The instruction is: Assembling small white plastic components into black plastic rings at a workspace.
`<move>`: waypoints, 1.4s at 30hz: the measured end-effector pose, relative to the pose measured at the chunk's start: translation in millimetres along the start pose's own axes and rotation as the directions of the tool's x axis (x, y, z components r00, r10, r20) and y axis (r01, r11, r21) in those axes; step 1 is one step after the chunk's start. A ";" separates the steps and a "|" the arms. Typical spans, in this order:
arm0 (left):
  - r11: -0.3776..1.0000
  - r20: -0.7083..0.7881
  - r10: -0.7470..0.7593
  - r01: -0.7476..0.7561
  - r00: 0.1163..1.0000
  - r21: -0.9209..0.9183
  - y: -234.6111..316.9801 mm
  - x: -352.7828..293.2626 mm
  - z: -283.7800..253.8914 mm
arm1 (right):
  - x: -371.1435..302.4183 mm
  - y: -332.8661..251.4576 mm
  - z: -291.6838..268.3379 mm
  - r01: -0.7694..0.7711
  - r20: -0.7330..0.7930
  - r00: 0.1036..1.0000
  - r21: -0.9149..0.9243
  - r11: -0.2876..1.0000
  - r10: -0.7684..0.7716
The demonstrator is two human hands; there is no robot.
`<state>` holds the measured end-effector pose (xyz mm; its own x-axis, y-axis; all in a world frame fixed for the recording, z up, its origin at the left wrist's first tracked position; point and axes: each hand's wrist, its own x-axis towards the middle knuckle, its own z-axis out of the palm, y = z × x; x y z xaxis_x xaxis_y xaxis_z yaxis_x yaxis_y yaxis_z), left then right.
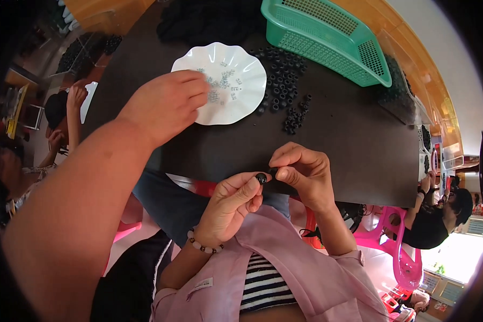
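Observation:
My left hand [232,205], with a bead bracelet at the wrist, pinches a small black ring [261,178] between thumb and forefinger just off the near edge of the dark table [349,150]. My right hand [301,170] meets it from the right, fingertips pinched on a small dark piece pressed against the ring. A co-worker's hand [166,104], on a big bare forearm coming in from the lower left, reaches into a white scalloped plate [252,104] that holds several tiny pale beads [220,86].
A heap of black rings [284,75] lies right of the plate. A green plastic basket [327,37] stands at the back right. Other people sit at the far left [64,118] and at the right [434,220], the latter near a pink plastic chair [400,257].

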<state>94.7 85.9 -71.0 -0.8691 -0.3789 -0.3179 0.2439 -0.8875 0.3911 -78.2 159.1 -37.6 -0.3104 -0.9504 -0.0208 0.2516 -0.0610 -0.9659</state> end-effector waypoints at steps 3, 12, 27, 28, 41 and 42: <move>1.000 0.005 0.000 0.000 1.000 0.008 -1.6 -1.4 0.4 | -3.3 0.6 1.7 0.020 -0.009 1.000 0.006 1.000 -0.020; 1.000 -0.030 0.008 -0.008 1.000 0.009 -3.7 -1.8 6.2 | -10.7 1.9 4.7 0.125 -0.064 0.989 -0.160 0.979 -0.137; 0.990 -0.036 0.025 -0.019 0.999 0.137 -2.6 2.0 0.8 | -8.9 1.5 -0.7 0.178 0.061 0.984 -0.402 0.898 -0.168; 0.986 -0.034 0.036 -0.030 0.999 0.163 -1.9 1.7 0.4 | -9.2 1.1 -0.2 0.178 0.060 0.984 -0.402 0.898 -0.168; 0.932 0.023 -0.006 -0.003 1.000 0.363 -1.3 -0.3 -10.2 | -1.3 -15.3 -5.3 -0.031 0.320 0.942 -0.212 0.977 0.099; 0.935 0.023 -0.013 0.004 1.000 0.355 -1.1 1.7 -9.7 | -1.9 -16.3 -3.7 -0.084 0.271 0.953 -0.187 0.979 0.134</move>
<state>97.1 83.7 -80.3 -0.8819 -0.3612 -0.3029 0.0717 -0.7378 0.6712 -85.1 163.0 -22.8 -0.0134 -0.9968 -0.0791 0.1014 0.0773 -0.9918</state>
